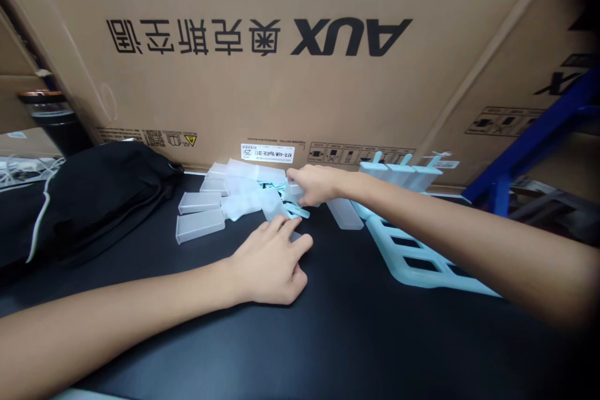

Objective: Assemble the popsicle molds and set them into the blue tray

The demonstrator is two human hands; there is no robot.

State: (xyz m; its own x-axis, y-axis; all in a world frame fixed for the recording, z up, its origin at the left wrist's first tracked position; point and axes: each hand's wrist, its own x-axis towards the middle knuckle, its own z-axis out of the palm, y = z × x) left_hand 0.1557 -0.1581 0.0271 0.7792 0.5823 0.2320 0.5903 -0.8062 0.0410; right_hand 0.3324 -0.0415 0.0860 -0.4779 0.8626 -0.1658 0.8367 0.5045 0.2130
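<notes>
A: Where do we find edges and open room?
B: Left to right: black cloth (107,194), carton (206,100) behind, blue rack (398,272). We have bare tabletop (347,337) in front.
A: Grip and count?
B: A pile of clear molds (241,200) lies mid-table. Our left hand (272,262) touches its near edge; we cannot tell its grip. Our right hand (312,184) pinches one clear mold (294,192). Three capped molds (398,175) stand right.

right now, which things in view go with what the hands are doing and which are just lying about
Part of the job, apparently: translucent cases, light-blue strips, light-blue rack, tabbed light-blue pieces.

Just lying about, seemingly: black cloth, white cable, black cylinder, cardboard box.
</notes>
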